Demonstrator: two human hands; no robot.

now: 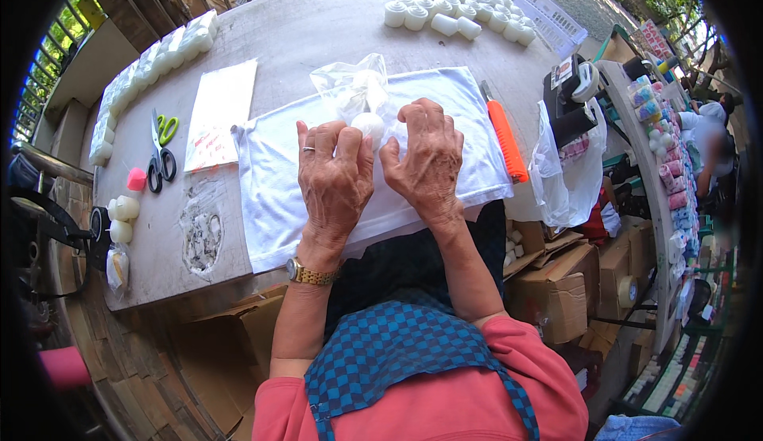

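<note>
On a folded white cloth (pixel 270 202) in front of me lies a clear plastic bag (pixel 350 83), its loose end spread away from me. A round white piece that looks like a candle (pixel 368 125) shows at the bag's near part, between my hands. My left hand (pixel 335 172) is closed, fingers curled down beside the white piece, a ring and a gold watch on that arm. Opposite it, my right hand (pixel 425 159) is also closed, its curled fingers pressing on the clear plastic. The fingertips of both hands are partly hidden.
Many white candle-like cylinders (pixel 445 23) stand at the back; wrapped ones (pixel 147 67) line the left edge. Scissors (pixel 161 151) and a white packet (pixel 222 115) lie left. An orange-handled tool (pixel 506 140) borders the cloth. A white bag (pixel 560 178) hangs right, above cardboard boxes (pixel 556 294).
</note>
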